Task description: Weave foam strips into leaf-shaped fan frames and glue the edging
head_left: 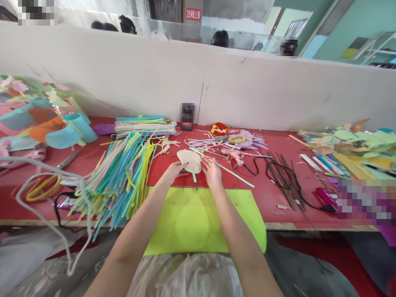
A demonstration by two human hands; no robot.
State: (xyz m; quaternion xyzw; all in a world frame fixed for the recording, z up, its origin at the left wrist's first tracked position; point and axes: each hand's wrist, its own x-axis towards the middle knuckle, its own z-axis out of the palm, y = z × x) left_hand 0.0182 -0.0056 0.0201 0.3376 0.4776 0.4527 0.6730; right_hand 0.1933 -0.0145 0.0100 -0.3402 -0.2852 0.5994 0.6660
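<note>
Left hand (177, 170) holding cream piece (188, 158), right hand (213, 171) beside; table (268, 204) bearing strips (116, 179).

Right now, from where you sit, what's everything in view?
cream piece: one, cream with green stem, centre
loose strip: one, pale green, slanting right
strip heaps: several, mixed colours, left and centre
scissors: two, yellow-handled, left and behind centre
glue gun: one, pink, right of centre
rods: several, dark, right
cut pieces: many, mixed, far left and right
sheet: one, yellow-green, front edge
tabletop: one, red, beneath
partition: one, white, behind
sign: one, red, upper background
heads: several, partly hidden, beyond partition
left hand: one, bare, touching piece's left edge
right hand: one, bare, at its right edge
</note>
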